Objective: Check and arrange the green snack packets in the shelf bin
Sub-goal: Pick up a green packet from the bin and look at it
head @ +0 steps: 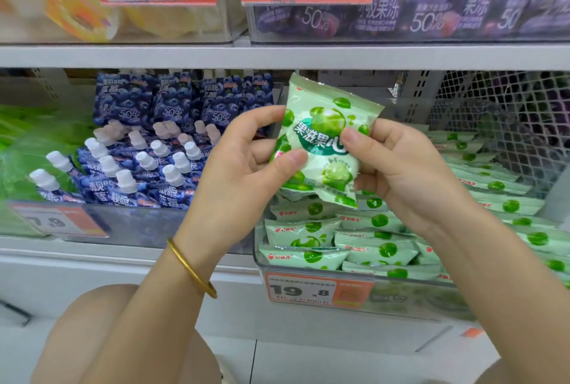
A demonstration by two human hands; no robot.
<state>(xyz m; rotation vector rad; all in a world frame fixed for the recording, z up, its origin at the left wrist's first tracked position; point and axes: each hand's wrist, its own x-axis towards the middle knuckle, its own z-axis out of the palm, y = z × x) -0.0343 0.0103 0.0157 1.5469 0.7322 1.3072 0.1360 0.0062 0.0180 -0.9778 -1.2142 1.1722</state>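
Observation:
A pale green snack packet (324, 143) with green fruit pictures is held upright above the clear shelf bin (262, 263). My left hand (243, 173) pinches its left edge between thumb and fingers. My right hand (398, 164) pinches its right edge, thumb on the front. Beneath the held packet, several matching green packets (370, 248) lie stacked in rows in the bin, reaching back to the right.
A bin of blue blueberry jelly pouches (148, 164) with white caps stands to the left. An orange price tag (317, 291) reading 19.8 hangs on the green bin's front. The upper shelf edge (277, 56) runs above, and white wire mesh (505, 124) backs the right side.

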